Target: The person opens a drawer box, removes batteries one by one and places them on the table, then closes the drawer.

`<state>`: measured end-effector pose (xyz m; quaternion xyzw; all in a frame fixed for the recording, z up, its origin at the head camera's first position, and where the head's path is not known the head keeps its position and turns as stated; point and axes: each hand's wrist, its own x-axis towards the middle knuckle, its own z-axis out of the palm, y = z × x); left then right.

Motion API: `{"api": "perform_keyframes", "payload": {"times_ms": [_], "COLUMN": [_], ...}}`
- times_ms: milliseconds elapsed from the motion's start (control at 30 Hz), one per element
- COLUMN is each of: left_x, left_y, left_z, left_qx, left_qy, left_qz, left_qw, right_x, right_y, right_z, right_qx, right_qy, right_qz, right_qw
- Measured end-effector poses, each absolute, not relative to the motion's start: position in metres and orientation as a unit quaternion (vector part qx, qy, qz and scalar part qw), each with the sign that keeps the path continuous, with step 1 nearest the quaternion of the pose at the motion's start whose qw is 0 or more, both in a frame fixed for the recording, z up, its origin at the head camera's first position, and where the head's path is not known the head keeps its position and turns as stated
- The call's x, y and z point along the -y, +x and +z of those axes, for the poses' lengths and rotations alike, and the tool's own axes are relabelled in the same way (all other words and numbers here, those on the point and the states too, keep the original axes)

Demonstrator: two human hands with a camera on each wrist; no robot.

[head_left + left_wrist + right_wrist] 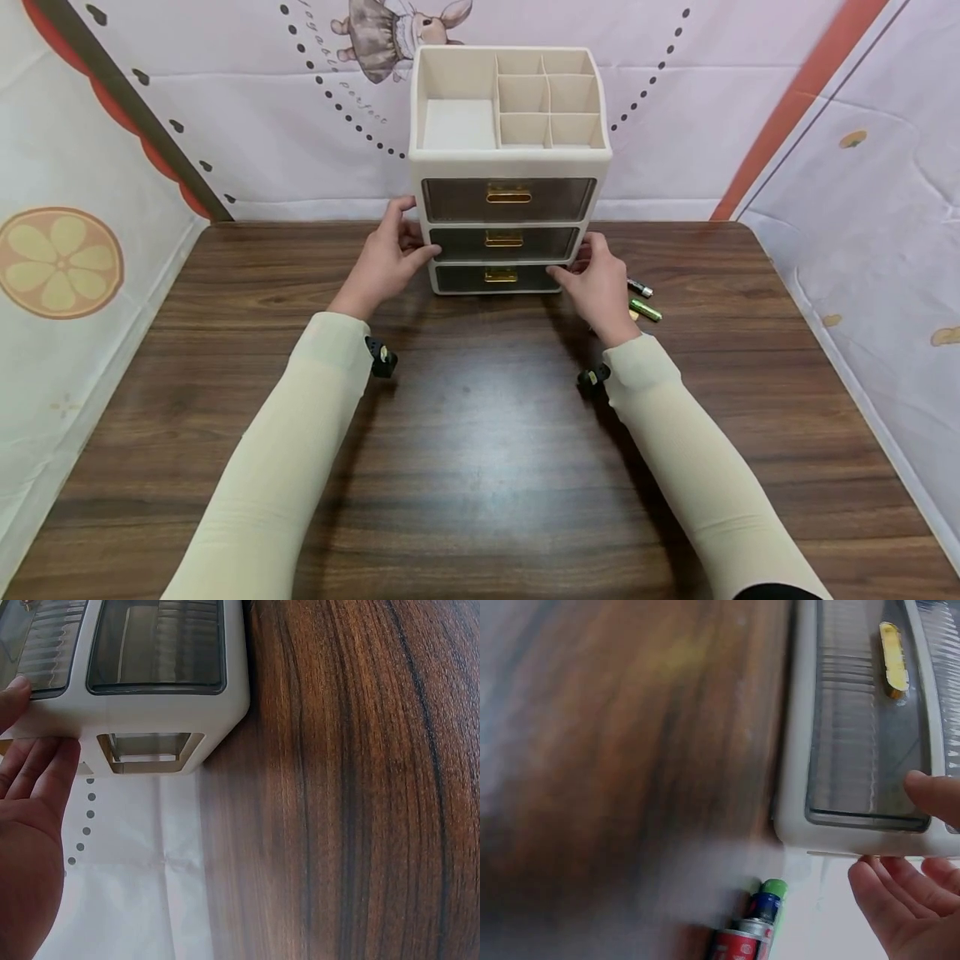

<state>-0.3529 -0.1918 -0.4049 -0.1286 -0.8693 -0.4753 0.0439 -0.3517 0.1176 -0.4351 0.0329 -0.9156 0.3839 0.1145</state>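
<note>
A white desktop drawer organizer (510,158) stands upright toward the back of the table, with three dark see-through drawers and gold handles, all closed. My left hand (390,254) grips its left side, the thumb on the front edge by the middle drawer and the fingers along the side wall. On the opposite side my right hand (594,279) holds it lower down, thumb over the front by the bottom drawer (870,735). In the left wrist view, fingertips press the side wall just above a rectangular cutout (154,750).
Several batteries lie on the brown wooden table (465,467) beyond my right hand, among them a green one (646,310) and a dark one (640,288). A red battery (739,945) shows close up. Printed cloth (675,108) hangs behind and at both sides.
</note>
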Motion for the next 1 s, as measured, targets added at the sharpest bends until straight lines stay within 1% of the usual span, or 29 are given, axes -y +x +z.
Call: {"api": "perform_keyframes", "payload": {"times_ms": [133, 633, 833, 1000], "left_x": [0.192, 0.192, 0.198, 0.209], "left_y": [-0.353, -0.353, -0.353, -0.347], "left_z": [-0.405, -0.409, -0.409, -0.403], "left_qx": [0.869, 0.867, 0.856, 0.875], "left_qy": [-0.129, -0.118, -0.111, -0.112], "left_qz": [-0.475, -0.483, -0.504, -0.471], "left_qw": [0.045, 0.032, 0.0, -0.023], "right_x": [-0.117, -0.118, -0.122, -0.131], "right_y": [-0.352, -0.351, -0.352, -0.351], "right_z": [-0.434, -0.439, -0.432, -0.414], "right_qx": [0.914, 0.919, 0.939, 0.947], "right_qy": [0.032, 0.055, 0.077, 0.107], "right_qz": [0.391, 0.369, 0.325, 0.294], "right_qw": [0.106, 0.127, 0.089, 0.067]}}
